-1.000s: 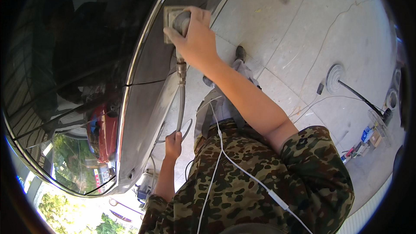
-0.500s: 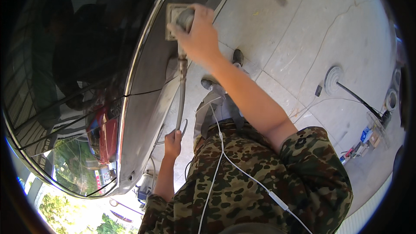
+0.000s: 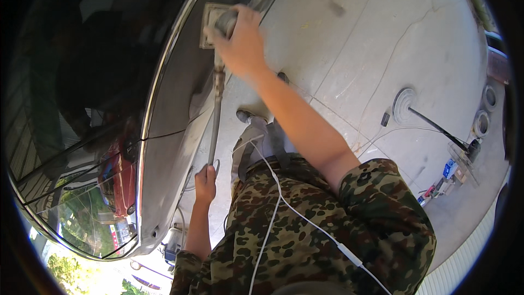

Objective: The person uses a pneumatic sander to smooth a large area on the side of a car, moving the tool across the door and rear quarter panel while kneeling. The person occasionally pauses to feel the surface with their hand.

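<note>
My right hand grips the round top of a sander with a square pad. The pad lies against the dull dark side panel of a car, just below its bright window trim. A grey hose runs from the sander back toward my body. Lower down, my left hand is closed around this hose, close to the car's side. The right fingers are slightly blurred, and the pad's underside is hidden.
A floor stand with a round base is on the concrete floor at right, near a small black box and thin cables. Rolls of tape and small boxes lie farther right. A white cable hangs over my camouflage shirt.
The whole view has shifted, with the car and floor sliding left. Along the panel, the sander has moved farther from my body. Both hands keep their holds.
</note>
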The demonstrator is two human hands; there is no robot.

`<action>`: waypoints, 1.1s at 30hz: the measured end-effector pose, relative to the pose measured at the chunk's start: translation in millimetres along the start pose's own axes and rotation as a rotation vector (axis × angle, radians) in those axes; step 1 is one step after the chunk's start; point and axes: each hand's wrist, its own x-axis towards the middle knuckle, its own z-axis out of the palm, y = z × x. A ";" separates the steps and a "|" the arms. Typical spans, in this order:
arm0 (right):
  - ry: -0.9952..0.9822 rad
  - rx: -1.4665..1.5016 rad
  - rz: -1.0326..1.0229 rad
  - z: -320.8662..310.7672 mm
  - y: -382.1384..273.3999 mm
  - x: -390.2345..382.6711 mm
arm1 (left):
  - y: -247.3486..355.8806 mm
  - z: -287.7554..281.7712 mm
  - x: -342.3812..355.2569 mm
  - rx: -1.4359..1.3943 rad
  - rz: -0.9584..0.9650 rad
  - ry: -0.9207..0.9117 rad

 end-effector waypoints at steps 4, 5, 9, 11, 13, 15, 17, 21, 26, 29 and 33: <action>-0.173 0.078 0.036 8.5 -4.4 -33.8 | -5.9 5.2 -19.1 0.129 -0.074 -0.069; -0.236 0.079 0.073 9.5 -1.6 -35.6 | -4.4 7.7 -17.9 0.116 -0.067 -0.075; -0.101 0.027 -0.038 0.6 31.1 7.3 | 20.7 26.7 18.4 0.053 -0.006 -0.097; -0.005 -0.015 -0.128 -15.3 57.0 49.3 | 37.7 42.2 44.6 0.002 0.034 -0.096; 0.025 0.113 -0.045 -32.9 78.3 97.2 | 46.1 51.9 62.1 -0.096 0.059 -0.104; 0.130 -0.004 -0.089 -53.9 94.9 137.3 | 42.0 60.1 63.6 -0.126 0.072 -0.115; 0.091 0.157 -0.063 -74.5 106.3 162.2 | 26.9 60.4 58.4 -0.084 0.090 -0.125; 0.116 -0.080 -0.187 -71.4 108.7 150.2 | -5.1 64.2 49.5 0.136 -0.024 -0.109; -0.084 -0.205 -0.426 -50.5 100.5 84.3 | 3.8 83.8 76.7 0.303 0.029 -0.124; -0.202 -0.334 -0.646 -51.7 93.3 70.4 | 28.1 105.5 104.1 0.279 0.109 -0.190; -0.257 -0.414 -0.991 -43.7 83.9 63.4 | 57.0 137.8 130.2 0.263 0.163 -0.212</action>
